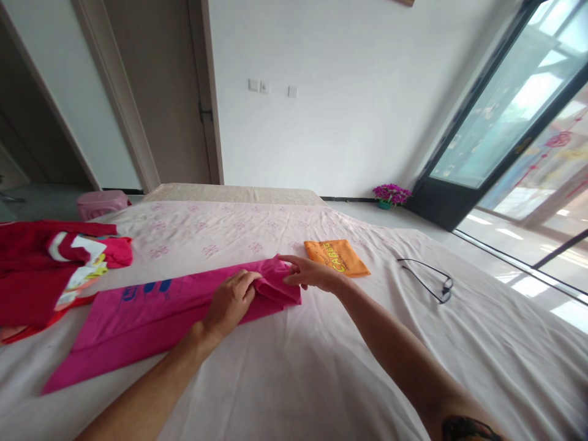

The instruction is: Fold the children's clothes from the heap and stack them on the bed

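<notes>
Head view: saw, nearest, a pale sheet [294,380], wrinkled and spread wide. Found the pink garment [179,303] laid out on it, long and narrow, its long axis running from near left to far right, with most of its length to the left of the hands and only the bunched right part under them. Noted the left hand [234,297] nearer to the garment's middle, fingers curled narrow on a gathered fold short of the right end, apparently gripping it. Noted the right hand [312,274] at the right end itself, reaching in from the right, with index finger stretched toward the far edge and thumb somewhat apart; could not tell a pinch on the cloth from a mere touch. Saw red clothes [27,269] in a loose heap on the left, just beside the garment's left end, and dark-framed glasses [447,285] well apart on the right, unfolded. Made out a folded orange cloth [337,257] with lettering, just beyond the right hand. Noticed, farther off, a pink stool [103,205] at far left and, at far right, a green pot [384,205] holding purple flowers [391,193]. Reached, last, a white wall [344,122] between a brown door [156,79] and a glass door [487,122].
</notes>
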Action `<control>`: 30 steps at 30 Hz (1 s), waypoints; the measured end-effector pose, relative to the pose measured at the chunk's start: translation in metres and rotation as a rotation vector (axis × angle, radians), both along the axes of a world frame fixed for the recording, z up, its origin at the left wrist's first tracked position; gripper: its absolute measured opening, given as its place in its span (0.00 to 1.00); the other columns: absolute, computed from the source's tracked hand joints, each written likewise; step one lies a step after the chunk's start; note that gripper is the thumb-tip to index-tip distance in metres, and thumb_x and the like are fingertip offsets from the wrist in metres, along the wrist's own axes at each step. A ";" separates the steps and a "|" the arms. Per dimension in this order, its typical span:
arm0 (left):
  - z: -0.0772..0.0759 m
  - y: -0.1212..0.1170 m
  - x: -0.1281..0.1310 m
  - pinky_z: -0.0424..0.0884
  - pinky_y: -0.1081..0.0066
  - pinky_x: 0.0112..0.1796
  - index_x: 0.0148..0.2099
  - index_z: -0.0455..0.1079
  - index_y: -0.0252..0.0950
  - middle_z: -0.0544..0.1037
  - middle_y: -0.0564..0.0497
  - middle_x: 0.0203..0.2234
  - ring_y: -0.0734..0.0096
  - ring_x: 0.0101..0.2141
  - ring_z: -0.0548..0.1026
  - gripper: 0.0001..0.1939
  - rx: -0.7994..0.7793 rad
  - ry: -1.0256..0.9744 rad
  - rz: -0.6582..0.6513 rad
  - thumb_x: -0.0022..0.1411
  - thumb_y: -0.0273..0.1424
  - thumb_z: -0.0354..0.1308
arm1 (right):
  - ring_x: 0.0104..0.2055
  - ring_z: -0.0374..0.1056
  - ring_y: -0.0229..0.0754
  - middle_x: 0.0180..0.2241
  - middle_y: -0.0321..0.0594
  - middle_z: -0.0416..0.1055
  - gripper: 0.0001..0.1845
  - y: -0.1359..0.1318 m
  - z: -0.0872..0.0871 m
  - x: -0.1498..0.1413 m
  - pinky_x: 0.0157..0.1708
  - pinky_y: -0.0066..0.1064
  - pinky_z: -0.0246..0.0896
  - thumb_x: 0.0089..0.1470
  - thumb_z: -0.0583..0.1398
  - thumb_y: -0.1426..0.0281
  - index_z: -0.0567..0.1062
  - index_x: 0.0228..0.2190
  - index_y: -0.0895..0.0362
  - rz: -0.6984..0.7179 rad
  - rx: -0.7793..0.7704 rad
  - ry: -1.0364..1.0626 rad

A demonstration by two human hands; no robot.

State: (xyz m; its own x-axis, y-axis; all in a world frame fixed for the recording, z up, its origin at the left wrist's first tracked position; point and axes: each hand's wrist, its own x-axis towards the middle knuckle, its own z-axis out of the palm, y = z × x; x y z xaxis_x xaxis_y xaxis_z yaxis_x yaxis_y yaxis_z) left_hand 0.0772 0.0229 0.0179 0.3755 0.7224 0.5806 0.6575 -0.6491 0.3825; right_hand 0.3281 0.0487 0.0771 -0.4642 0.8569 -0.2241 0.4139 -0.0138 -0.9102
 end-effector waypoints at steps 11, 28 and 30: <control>0.002 0.010 -0.013 0.71 0.69 0.47 0.43 0.74 0.41 0.76 0.51 0.38 0.71 0.43 0.75 0.17 -0.046 -0.217 -0.107 0.62 0.19 0.48 | 0.30 0.65 0.33 0.29 0.33 0.73 0.27 0.014 -0.012 -0.003 0.31 0.26 0.61 0.39 0.60 0.80 0.80 0.45 0.58 -0.075 0.131 0.174; 0.017 -0.018 -0.008 0.69 0.68 0.47 0.42 0.71 0.40 0.78 0.51 0.38 0.69 0.42 0.74 0.14 -0.117 0.030 -0.250 0.62 0.20 0.48 | 0.34 0.69 0.38 0.33 0.38 0.76 0.18 -0.010 -0.008 0.013 0.34 0.28 0.62 0.43 0.55 0.81 0.80 0.32 0.57 -0.299 0.543 -0.385; 0.018 -0.020 -0.006 0.68 0.65 0.49 0.47 0.71 0.40 0.77 0.49 0.41 0.66 0.45 0.74 0.10 -0.114 0.028 -0.190 0.64 0.27 0.53 | 0.33 0.69 0.38 0.35 0.38 0.76 0.14 -0.012 -0.005 0.001 0.34 0.29 0.61 0.50 0.57 0.75 0.79 0.37 0.56 -0.378 0.609 -0.427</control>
State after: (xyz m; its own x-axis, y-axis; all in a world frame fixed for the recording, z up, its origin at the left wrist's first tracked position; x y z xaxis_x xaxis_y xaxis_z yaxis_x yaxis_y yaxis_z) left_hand 0.0713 0.0032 0.0363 0.5256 0.6976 0.4869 0.5393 -0.7159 0.4435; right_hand 0.3290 0.0370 0.0720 -0.1013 0.9661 0.2375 0.7916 0.2229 -0.5690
